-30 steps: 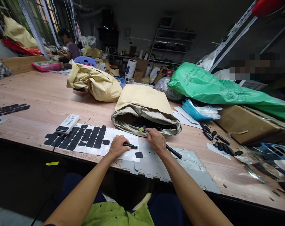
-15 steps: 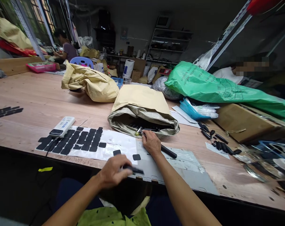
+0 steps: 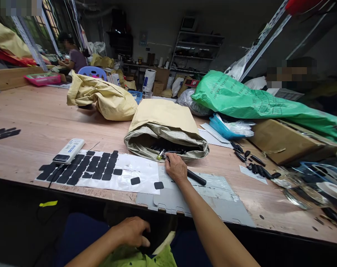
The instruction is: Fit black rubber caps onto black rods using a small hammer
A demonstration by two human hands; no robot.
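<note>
My right hand is closed round a hammer at the mouth of a paper-covered woven sack. The hammer has a black grip and a small metal head with a yellowish face. Inside the sack's opening lie dark pieces, hard to make out. Below the table edge, over my lap, my left hand is open, thumb and fingers apart, with nothing visible in it. Black rounded-square stickers lie in rows on a white sheet left of the hammer. A grey board lies under my right wrist.
A white device with a cable sits on the stickers. Black handle-like pieces, a cardboard box, tape rolls and a green sack occupy the right. Another yellow sack lies behind. Other people sit further off.
My left hand has dropped from the table edge to my lap and let go of the black piece it held. My right hand stays on the hammer; the view has shifted slightly.
</note>
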